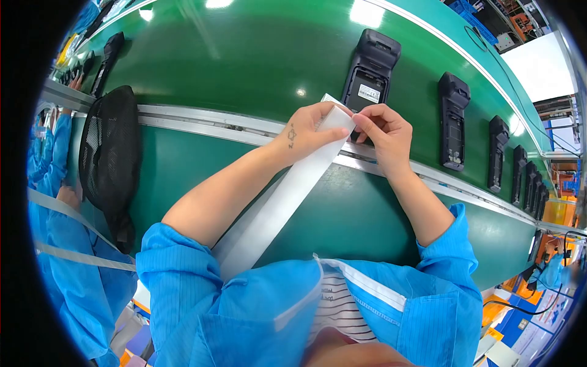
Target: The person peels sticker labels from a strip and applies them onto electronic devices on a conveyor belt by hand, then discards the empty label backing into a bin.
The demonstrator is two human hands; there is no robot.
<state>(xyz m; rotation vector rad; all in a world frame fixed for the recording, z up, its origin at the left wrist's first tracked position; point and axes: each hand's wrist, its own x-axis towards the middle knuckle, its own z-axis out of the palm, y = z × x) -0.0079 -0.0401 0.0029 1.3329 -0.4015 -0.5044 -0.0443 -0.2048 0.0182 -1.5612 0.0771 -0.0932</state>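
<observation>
A long white strip (299, 191) runs slantwise from near the person's body on the left, over the near tabletop (333, 223) and the metal rail (205, 125), to its far end above the edge of the green belt (244, 58). The left hand (301, 131) is clamped on that strip close to its far end, the thumb laid across the upper face and the fingers behind. The right hand (389, 136) has its thumb and fingertips pinched together at the right edge of the strip; what sits between them is too small to tell. Just beyond both hands a black handheld device (362, 67) lies on the belt, a white label (369, 92) in its recess, its near end partly covered by the hands. Farther right, a second device (453, 125) lies apart from it, then a row of others (497, 156). On the left, a black mesh bag (110, 150) lies across the rail, and past it is a co-worker's blue sleeve (60, 144).
</observation>
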